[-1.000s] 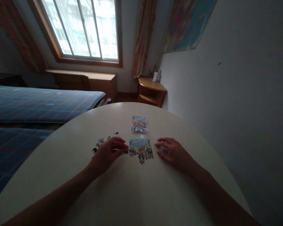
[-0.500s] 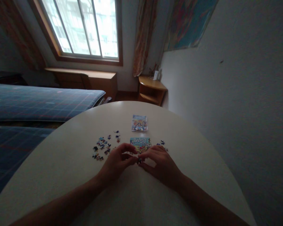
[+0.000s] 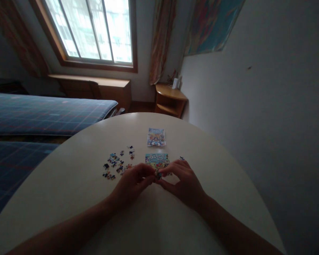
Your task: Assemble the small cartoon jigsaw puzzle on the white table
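A small dark puzzle piece (image 3: 158,174) is pinched between my two hands, just below the partly assembled colourful puzzle (image 3: 157,159). My left hand (image 3: 135,179) has thumb and forefinger closed at the piece's left side. From the right, my right hand (image 3: 183,180) grips it with fingertips and thumb. Beyond the puzzle lies a printed picture sheet (image 3: 156,137). Several loose puzzle pieces (image 3: 113,161) are scattered left of my left hand. A dark loose piece (image 3: 182,158) shows just past my right hand, which hides whatever lies under it.
Everything lies on a round white table (image 3: 95,141). Past its left edge is a bed with blue plaid covering (image 3: 48,115). A wooden desk (image 3: 108,82) stands under the window, and a corner shelf (image 3: 171,92) is behind the table. A wall rises on the right.
The fingertips of both hands have closed in around the small piece, and it sits slightly higher, nearer the puzzle. My right hand covers more of the loose pieces behind it. The view has shifted slightly.
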A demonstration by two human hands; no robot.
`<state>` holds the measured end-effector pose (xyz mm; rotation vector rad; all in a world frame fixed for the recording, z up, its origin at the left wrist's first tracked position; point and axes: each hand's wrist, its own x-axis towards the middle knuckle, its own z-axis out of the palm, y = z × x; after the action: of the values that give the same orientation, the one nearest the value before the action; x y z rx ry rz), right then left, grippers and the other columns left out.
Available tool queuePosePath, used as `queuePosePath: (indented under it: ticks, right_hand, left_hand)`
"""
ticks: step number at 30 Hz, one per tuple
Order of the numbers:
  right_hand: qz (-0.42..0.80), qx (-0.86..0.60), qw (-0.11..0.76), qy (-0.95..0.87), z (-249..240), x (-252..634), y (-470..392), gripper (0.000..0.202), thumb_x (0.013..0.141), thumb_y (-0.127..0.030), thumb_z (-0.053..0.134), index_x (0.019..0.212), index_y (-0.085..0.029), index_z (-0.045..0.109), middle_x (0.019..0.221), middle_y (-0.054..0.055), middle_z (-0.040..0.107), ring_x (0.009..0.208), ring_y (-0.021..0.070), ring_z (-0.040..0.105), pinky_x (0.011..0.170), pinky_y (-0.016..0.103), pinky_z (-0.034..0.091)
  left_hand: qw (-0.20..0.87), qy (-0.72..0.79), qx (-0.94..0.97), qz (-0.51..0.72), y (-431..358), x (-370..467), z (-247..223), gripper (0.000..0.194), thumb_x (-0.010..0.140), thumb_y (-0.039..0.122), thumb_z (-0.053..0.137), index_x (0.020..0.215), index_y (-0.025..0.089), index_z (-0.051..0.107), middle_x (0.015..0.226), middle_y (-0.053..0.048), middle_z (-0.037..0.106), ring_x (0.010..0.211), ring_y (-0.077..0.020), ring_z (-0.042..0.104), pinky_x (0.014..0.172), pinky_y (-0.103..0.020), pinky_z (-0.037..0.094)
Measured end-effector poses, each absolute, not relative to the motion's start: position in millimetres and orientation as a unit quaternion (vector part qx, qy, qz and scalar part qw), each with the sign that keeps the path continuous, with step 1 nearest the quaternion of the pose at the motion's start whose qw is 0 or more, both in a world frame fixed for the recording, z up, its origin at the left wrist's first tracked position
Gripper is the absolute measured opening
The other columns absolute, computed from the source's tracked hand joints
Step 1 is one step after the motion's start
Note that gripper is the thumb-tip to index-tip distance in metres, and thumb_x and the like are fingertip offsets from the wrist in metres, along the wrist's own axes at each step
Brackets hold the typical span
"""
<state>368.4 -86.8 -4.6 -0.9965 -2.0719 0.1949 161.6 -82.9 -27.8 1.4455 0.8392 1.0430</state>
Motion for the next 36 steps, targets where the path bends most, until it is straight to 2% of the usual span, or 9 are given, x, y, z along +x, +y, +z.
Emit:
queuePosePath:
  ticks: [8, 14, 29, 33, 36]
  right_hand:
    - [0.077, -0.386, 0.39, -0.832, -3.3, 368.3, -87.3, 0.019, 0.077, -0.033, 0.08, 0.086, -0.023, 0.067, 0.077, -0.001, 0.072, 0.077, 0.0182, 0.065, 0.079, 0.034, 0.041]
    - [0.072, -0.354, 0.38, -0.852, -5.1, 368.0, -87.9, 0.02, 0.08, -0.027, 0.078, 0.096, -0.024, 0.067, 0.082, -0.002, 0.072, 0.08, 0.0177, 0.065, 0.08, 0.033, 0.04]
    - [0.086, -0.355, 0.357, -0.86, -4.9, 369.1, -89.3, 0.024, 0.08, -0.034, 0.078, 0.099, -0.025, 0.068, 0.085, -0.001, 0.073, 0.084, 0.0182, 0.065, 0.083, 0.034, 0.039]
    - [0.089, -0.363, 0.346, -0.861, -4.4, 368.9, -89.1, 0.024, 0.079, -0.035, 0.078, 0.098, -0.025, 0.068, 0.087, -0.001, 0.073, 0.085, 0.0185, 0.065, 0.083, 0.034, 0.04]
    - [0.088, -0.374, 0.321, -0.866, -2.1, 376.1, -85.7, 0.023, 0.079, -0.035, 0.079, 0.097, -0.025, 0.069, 0.092, 0.001, 0.074, 0.09, 0.02, 0.065, 0.086, 0.036, 0.041]
  left_hand:
    - [0.497, 0.382, 0.661, 0.413, -81.6, 159.8, -27.0, 0.011, 0.084, 0.027, 0.063, 0.084, 0.016, 0.063, 0.076, -0.002, 0.071, 0.069, -0.0138, 0.068, 0.065, -0.024, 0.056]
    - [0.453, 0.388, 0.7, 0.393, -82.7, 159.7, -26.3, 0.013, 0.086, 0.029, 0.059, 0.083, 0.017, 0.063, 0.078, -0.003, 0.071, 0.07, -0.0138, 0.068, 0.065, -0.024, 0.056]
    - [0.391, 0.39, 0.739, 0.384, -82.5, 159.8, -25.4, 0.013, 0.088, 0.027, 0.054, 0.084, 0.019, 0.063, 0.08, -0.001, 0.072, 0.071, -0.0132, 0.069, 0.064, -0.022, 0.056]
    - [0.369, 0.391, 0.757, 0.372, -82.5, 158.9, -27.3, 0.012, 0.089, 0.024, 0.052, 0.085, 0.02, 0.062, 0.08, -0.001, 0.072, 0.071, -0.0131, 0.069, 0.065, -0.023, 0.056]
    - [0.31, 0.396, 0.787, 0.358, -82.1, 156.6, -29.0, 0.012, 0.091, 0.022, 0.051, 0.089, 0.021, 0.063, 0.087, -0.003, 0.072, 0.08, -0.0159, 0.069, 0.075, -0.028, 0.057]
